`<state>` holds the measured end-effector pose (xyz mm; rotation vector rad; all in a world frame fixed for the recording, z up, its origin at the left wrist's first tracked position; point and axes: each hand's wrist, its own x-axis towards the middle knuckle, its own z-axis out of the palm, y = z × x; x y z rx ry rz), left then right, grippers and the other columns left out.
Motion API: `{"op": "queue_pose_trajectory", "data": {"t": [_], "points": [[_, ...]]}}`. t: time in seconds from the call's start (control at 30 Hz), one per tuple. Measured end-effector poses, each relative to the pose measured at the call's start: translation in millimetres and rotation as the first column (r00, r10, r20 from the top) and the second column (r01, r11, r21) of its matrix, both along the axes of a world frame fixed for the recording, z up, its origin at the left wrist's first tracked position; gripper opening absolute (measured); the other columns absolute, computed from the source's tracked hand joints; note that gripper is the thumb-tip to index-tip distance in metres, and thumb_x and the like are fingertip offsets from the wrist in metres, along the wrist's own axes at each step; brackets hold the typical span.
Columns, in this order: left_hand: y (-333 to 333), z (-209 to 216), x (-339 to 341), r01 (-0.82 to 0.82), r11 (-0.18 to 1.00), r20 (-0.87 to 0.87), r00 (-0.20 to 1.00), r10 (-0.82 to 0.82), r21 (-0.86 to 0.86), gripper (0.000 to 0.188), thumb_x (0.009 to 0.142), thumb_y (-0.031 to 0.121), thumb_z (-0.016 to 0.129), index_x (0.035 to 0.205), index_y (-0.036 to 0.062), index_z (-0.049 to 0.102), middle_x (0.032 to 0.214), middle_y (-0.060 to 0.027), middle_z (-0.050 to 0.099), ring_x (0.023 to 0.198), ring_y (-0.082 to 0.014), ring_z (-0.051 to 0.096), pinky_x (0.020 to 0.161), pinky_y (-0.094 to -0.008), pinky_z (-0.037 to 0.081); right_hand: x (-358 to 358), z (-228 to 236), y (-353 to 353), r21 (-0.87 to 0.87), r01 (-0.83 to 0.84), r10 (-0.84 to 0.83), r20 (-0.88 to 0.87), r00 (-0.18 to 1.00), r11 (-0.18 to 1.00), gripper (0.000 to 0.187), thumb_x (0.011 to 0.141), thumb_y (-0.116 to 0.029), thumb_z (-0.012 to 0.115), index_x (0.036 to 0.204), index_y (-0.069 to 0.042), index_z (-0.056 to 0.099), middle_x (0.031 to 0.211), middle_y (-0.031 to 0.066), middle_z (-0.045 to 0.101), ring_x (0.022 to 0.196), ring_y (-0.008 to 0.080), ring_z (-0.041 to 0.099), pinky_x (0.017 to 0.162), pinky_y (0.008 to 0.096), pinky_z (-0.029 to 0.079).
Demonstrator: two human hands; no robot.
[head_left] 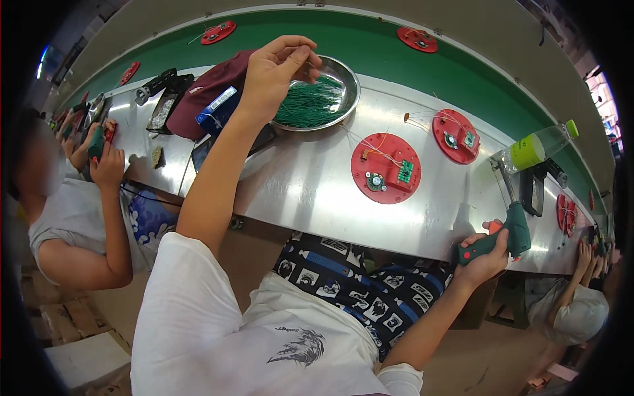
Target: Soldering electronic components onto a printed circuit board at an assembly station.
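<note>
My left hand [281,66] is raised over the near side of a round metal bowl [354,99] of thin green wire pieces [310,105]. Its fingers are curled and the thumb meets them; whatever they may pinch is too small to make out. At the bench's front edge, my right hand [485,264] grips a dark green, pistol-shaped cordless screwdriver [518,231] with an orange trigger and a long metal shaft pointing away from me. Between my hands lies a red disc [380,191] carrying small circuit boards and loose wires. A second red disc [456,155] lies farther right.
A clear bottle [535,150] with a green cap leans near a black holder [532,191]. Behind the metal bench runs a green strip [380,39] carrying more red discs [417,39]. Left are a maroon cloth [198,99] and blue box [218,109]. Co-workers sit on both sides.
</note>
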<state>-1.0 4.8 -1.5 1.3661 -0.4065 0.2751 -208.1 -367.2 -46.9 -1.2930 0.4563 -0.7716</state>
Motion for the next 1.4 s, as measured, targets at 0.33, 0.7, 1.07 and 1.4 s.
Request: {"op": "queue_pose_trajectory", "data": {"t": [0.33,0.7,1.07,1.4], "points": [[-6.3,-2.7,-3.9,-0.095,0.959,0.033,0.995,0.089,0.269,0.028,0.098,0.002,0.055,0.125,-0.0004,0.06,0.095,-0.0067,0.068,0.071,-0.0077,0.055,0.062,-0.0203,0.046,0.1,3.0,3.9,-0.017,0.001,0.0,0.049,0.999,1.0,0.038,0.099,-0.031,0.054,0.105,0.005,0.056,0.089,0.012,0.058,0.048,0.0168,0.053,0.04,0.0296,0.043],[-8.9,-1.5,-10.1,0.034,0.987,-0.105,0.994,-0.017,0.155,0.02,0.094,0.0,0.06,0.111,-0.0075,0.066,0.096,-0.0164,0.072,0.076,-0.0174,0.071,0.067,-0.0266,0.06,-2.5,4.6,7.8,-0.057,0.006,-0.006,0.016,1.0,0.998,0.035,0.101,-0.033,0.05,0.105,0.002,0.058,0.088,0.0096,0.058,0.052,0.016,0.054,0.046,0.0297,0.043],[2.3,-27.2,13.5,-0.209,0.856,0.033,0.975,0.22,0.472,0.018,0.08,0.016,0.072,0.092,0.0039,0.077,0.082,-0.0112,0.075,0.072,-0.0188,0.072,0.073,-0.0303,0.055,-2.2,3.4,2.2,-0.06,-0.055,0.055,0.008,0.998,0.997,0.036,0.098,-0.035,0.056,0.101,0.001,0.058,0.086,0.0094,0.06,0.053,0.0159,0.055,0.045,0.0293,0.044],[8.1,-26.8,21.0,-0.211,0.818,0.039,0.973,0.226,0.535,0.017,0.084,0.015,0.066,0.093,0.0024,0.074,0.08,-0.01,0.075,0.077,-0.0215,0.072,0.077,-0.0318,0.054,-1.7,1.1,-4.8,-0.067,-0.079,0.081,0.023,0.996,0.995,0.035,0.098,-0.034,0.057,0.099,0.001,0.059,0.084,0.0088,0.061,0.052,0.0162,0.056,0.046,0.0294,0.045]]}}
